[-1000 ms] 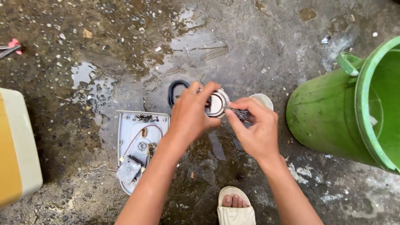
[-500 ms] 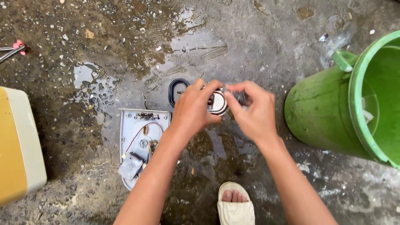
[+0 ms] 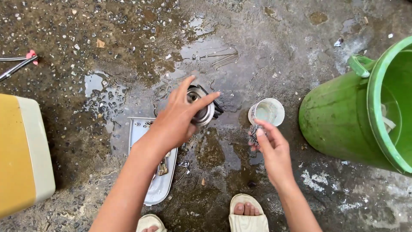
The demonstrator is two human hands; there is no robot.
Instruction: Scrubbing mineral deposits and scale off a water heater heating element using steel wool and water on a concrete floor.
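Wet, pitted concrete floor (image 3: 266,38) fills the view, dark with puddles and scattered grit.

Near the middle, the left hand (image 3: 178,120) holds a round metal part (image 3: 201,111), shiny and cup-like, above the floor. Its fingers curl around the rim, the forefinger stretched across the top and the thumb up behind it, so the grip is closed on the part. Its open face points up toward the camera, so its axis runs roughly vertical; no long side can be made out.

Just to the right, the right hand (image 3: 272,148) pinches a small wad of steel-wool scrubber (image 3: 254,132) between thumb and fingertips, close over a small white cup (image 3: 267,111) that stands upright on the floor with pale liquid inside. Whether the scrubber touches the cup cannot be told.

Under the left forearm lies a flat grey-white plate (image 3: 151,189), its long axis running away from the person, with small fittings on it.

At the right stands a large green plastic bucket (image 3: 339,116) with a handle lug near its rim. At the left edge sits a yellow and cream box-shaped container (image 3: 25,154), with no label to be seen. Above it, a thin metal tool with pink tips (image 3: 19,63) lies on the ground. Two pale sandals (image 3: 246,217) show at the bottom edge.
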